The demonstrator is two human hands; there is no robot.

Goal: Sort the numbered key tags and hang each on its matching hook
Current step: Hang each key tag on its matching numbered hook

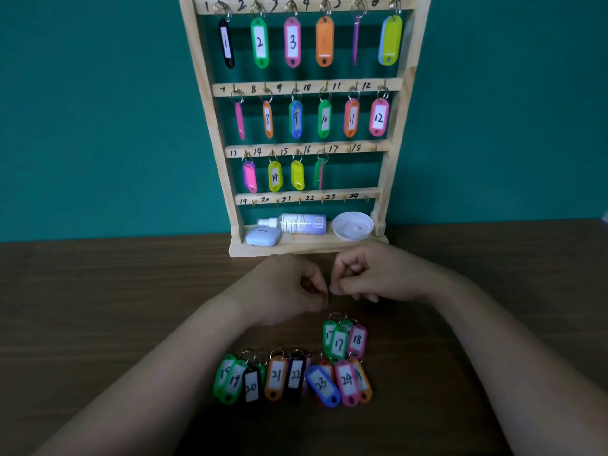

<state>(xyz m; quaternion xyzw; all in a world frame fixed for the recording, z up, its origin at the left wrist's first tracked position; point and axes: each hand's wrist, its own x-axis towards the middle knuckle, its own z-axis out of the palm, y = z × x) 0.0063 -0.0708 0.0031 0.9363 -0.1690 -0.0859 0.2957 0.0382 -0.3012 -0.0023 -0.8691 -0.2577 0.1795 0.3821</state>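
Note:
A wooden key rack point(391, 153) stands against the wall, with numbered hooks in four rows. Coloured tags hang on hooks 1 to 16, among them tag 12 point(379, 118) and tag 14 point(275, 176). Hooks 17 to 24 are bare. On the table lie the green tag 17 point(339, 343) and pink tag 18 point(357, 340). In front of them is a row of several tags, from green 19 point(234, 380) to pink 24 point(347, 381). My left hand point(289, 287) and right hand point(365, 274) hover above them, fingers curled and fingertips nearly touching. I see nothing held between them.
The rack's bottom shelf holds a white spray bottle point(296, 223), a pale blue case point(263, 235) and a white dish point(352, 226). The dark wooden table point(115, 307) spreads to both sides, and a teal wall point(98, 110) rises behind the rack.

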